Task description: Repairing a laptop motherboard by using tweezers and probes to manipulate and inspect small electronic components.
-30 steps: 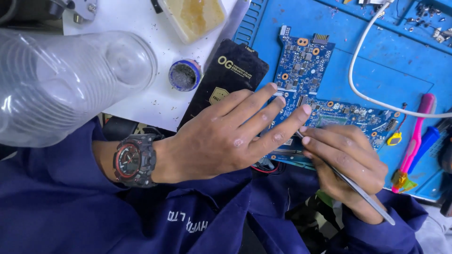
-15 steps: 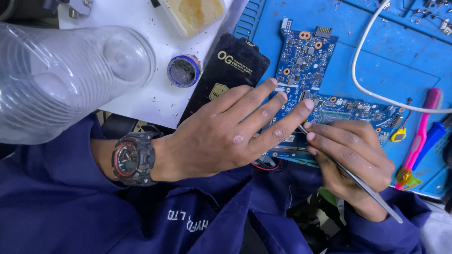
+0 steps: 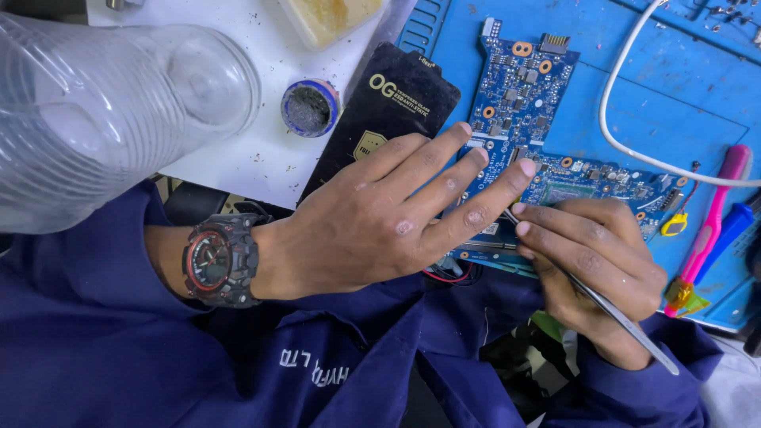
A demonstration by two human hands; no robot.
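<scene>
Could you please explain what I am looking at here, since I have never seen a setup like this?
This is one view from a camera worn on a person's head, looking down at their own two bare hands. The left hand, with a wristwatch, rests flat on a blue circuit board. The right hand holds metal tweezers with the tips at the board. The board lies on a blue mat. Nearby are a black packet, a small round tin, a white cable and a clear plastic container.
</scene>
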